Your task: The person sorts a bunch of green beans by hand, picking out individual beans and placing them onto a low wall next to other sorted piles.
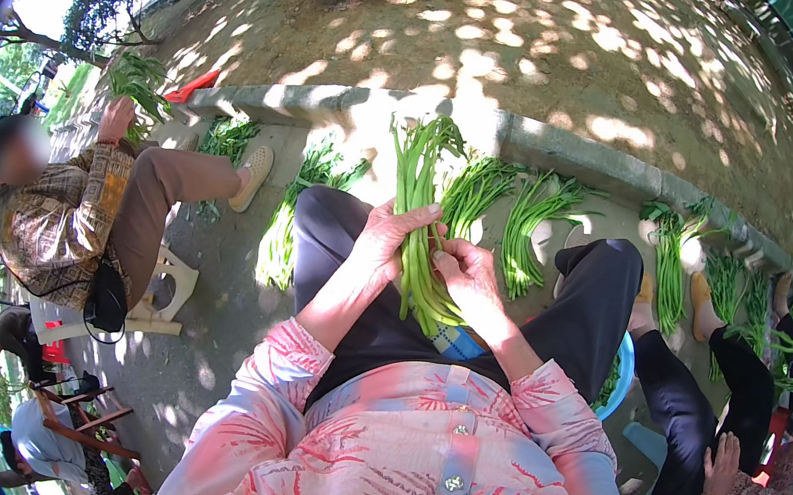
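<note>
A bunch of long green vegetable stalks (414, 197) stands upright over my lap, with leafy tips at the top and cut ends below. My left hand (386, 239) is wrapped around its left side, the thumb lying across the front. At the bunch's right edge, the bent fingers of my right hand (465, 268) pinch at the stalks; whether they hold a single stalk or a tie is hidden. More bunches lie on the pavement ahead: one leafy bunch (282, 232) by my left knee, another (475, 194) behind my right hand, and a third (524, 245) between my knees.
A concrete kerb (414, 116) borders the dirt ground beyond the bunches. To the left, a seated person (71, 205) holds up greens (136, 82). A light-blue basin (621, 378) with greens sits by my right thigh. Another seated person's legs (676, 404) are close on the right.
</note>
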`<action>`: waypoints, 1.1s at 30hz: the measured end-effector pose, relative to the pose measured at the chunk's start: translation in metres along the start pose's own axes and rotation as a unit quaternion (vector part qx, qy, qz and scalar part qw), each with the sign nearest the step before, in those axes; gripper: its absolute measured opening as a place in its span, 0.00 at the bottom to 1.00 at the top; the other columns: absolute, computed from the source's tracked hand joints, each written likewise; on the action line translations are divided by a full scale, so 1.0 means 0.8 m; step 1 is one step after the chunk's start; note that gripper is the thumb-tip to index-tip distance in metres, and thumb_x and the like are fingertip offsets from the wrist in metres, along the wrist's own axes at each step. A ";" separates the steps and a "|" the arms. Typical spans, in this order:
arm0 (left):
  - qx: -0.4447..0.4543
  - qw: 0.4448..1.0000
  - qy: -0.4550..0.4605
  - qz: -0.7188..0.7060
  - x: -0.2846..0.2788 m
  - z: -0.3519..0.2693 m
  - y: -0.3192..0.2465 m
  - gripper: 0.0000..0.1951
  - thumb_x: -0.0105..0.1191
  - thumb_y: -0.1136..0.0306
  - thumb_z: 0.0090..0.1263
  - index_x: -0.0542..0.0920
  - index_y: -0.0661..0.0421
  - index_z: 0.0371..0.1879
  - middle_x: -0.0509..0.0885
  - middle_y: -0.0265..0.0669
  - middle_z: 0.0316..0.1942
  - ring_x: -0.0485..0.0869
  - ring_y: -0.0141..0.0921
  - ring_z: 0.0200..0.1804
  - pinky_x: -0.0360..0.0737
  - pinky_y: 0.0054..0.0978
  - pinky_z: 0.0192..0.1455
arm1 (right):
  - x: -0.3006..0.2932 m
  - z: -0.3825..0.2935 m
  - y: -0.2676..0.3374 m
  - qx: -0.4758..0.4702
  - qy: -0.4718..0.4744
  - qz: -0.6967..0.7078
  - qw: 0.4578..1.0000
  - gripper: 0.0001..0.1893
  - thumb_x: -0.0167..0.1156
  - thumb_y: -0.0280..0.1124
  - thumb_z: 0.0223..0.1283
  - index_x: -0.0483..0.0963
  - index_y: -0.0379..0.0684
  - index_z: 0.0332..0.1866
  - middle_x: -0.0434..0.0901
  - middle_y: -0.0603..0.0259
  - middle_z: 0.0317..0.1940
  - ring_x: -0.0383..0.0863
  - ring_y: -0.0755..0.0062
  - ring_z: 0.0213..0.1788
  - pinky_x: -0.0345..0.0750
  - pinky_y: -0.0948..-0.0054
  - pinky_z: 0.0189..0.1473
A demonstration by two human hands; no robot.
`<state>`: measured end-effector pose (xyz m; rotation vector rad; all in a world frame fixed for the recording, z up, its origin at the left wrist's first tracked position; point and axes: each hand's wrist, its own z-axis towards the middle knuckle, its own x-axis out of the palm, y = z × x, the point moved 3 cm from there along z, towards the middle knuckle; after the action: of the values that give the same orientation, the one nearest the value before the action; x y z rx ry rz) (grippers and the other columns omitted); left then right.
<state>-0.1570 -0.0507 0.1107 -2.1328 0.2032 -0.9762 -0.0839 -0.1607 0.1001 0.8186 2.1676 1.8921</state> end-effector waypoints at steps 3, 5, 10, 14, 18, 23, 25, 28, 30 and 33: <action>-0.003 1.000 -0.005 -0.030 -0.005 0.012 0.009 0.06 0.57 0.74 0.59 0.76 0.61 0.33 0.79 0.38 0.26 0.80 0.31 0.29 0.80 0.27 0.30 | -0.002 0.005 -0.005 0.003 0.007 -0.034 0.999 0.11 0.55 0.29 0.54 0.70 0.31 0.38 0.76 0.65 0.26 0.74 0.83 0.29 0.72 0.80 0.33; -0.008 0.999 -0.046 -0.016 -0.005 0.013 0.009 0.08 0.59 0.72 0.58 0.75 0.59 0.31 0.78 0.39 0.25 0.79 0.32 0.27 0.80 0.29 0.28 | 0.000 0.005 -0.004 -0.045 0.017 0.001 0.999 0.14 0.57 0.30 0.54 0.68 0.31 0.40 0.76 0.64 0.28 0.74 0.82 0.30 0.72 0.80 0.34; -0.027 0.994 -0.099 0.029 0.000 0.015 0.015 0.12 0.62 0.69 0.55 0.74 0.58 0.32 0.79 0.40 0.27 0.79 0.32 0.28 0.80 0.31 0.26 | 0.003 0.011 -0.019 -0.002 0.056 -0.036 0.998 0.31 0.68 0.36 0.39 0.64 0.31 0.47 0.75 0.51 0.37 0.76 0.64 0.42 0.74 0.67 0.44; 0.017 0.992 -0.109 0.054 -0.014 0.023 0.027 0.13 0.63 0.72 0.54 0.75 0.58 0.35 0.79 0.38 0.29 0.79 0.31 0.31 0.79 0.28 0.32 | 0.010 0.021 -0.013 0.038 0.101 -0.231 0.967 0.32 0.66 0.33 0.30 0.64 0.32 0.46 0.75 0.49 0.36 0.77 0.58 0.41 0.73 0.66 0.46; 0.004 0.993 -0.111 0.031 -0.015 0.033 0.031 0.12 0.62 0.75 0.54 0.74 0.59 0.35 0.79 0.36 0.28 0.79 0.29 0.30 0.77 0.25 0.33 | 0.012 0.038 -0.044 0.027 0.008 -0.207 0.978 0.31 0.65 0.34 0.30 0.65 0.33 0.45 0.76 0.50 0.36 0.77 0.58 0.41 0.73 0.65 0.45; -0.078 0.993 -0.070 0.048 -0.025 0.049 0.009 0.13 0.62 0.73 0.54 0.74 0.59 0.37 0.78 0.35 0.27 0.79 0.29 0.31 0.77 0.26 0.32 | 0.019 0.054 -0.051 0.052 0.060 -0.088 0.993 0.16 0.57 0.25 0.34 0.67 0.36 0.35 0.72 0.62 0.27 0.72 0.74 0.31 0.71 0.72 0.36; -0.091 0.991 -0.052 0.078 -0.032 0.072 0.004 0.13 0.62 0.70 0.55 0.76 0.60 0.35 0.79 0.37 0.26 0.80 0.32 0.32 0.78 0.28 0.35 | 0.014 0.066 -0.054 -0.015 0.039 -0.123 0.991 0.13 0.55 0.23 0.35 0.67 0.37 0.32 0.71 0.63 0.23 0.71 0.75 0.27 0.70 0.71 0.32; -0.136 0.988 -0.058 0.038 -0.031 0.116 0.002 0.12 0.62 0.68 0.54 0.76 0.60 0.32 0.79 0.37 0.26 0.80 0.36 0.32 0.79 0.31 0.37 | 0.002 0.093 -0.055 0.025 0.007 -0.147 0.989 0.13 0.54 0.24 0.36 0.68 0.36 0.33 0.70 0.64 0.21 0.70 0.73 0.25 0.70 0.71 0.31; -0.157 0.984 -0.072 0.031 -0.029 0.153 0.007 0.13 0.63 0.68 0.53 0.76 0.59 0.33 0.79 0.37 0.26 0.80 0.36 0.30 0.80 0.35 0.35 | -0.017 0.113 -0.052 0.029 0.001 -0.195 0.980 0.14 0.54 0.25 0.37 0.68 0.35 0.35 0.71 0.60 0.20 0.72 0.69 0.25 0.71 0.70 0.31; -0.121 0.993 -0.018 -0.001 -0.042 0.223 0.024 0.12 0.61 0.68 0.54 0.76 0.59 0.34 0.80 0.37 0.28 0.80 0.32 0.29 0.81 0.30 0.33 | -0.041 0.136 -0.088 0.014 -0.034 -0.304 0.952 0.17 0.55 0.28 0.37 0.69 0.34 0.37 0.74 0.49 0.22 0.76 0.53 0.28 0.73 0.63 0.34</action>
<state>-0.0521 0.0538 0.0044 -2.3686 0.3150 -0.9546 -0.0279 -0.0857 0.0045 0.1679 2.0794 1.4926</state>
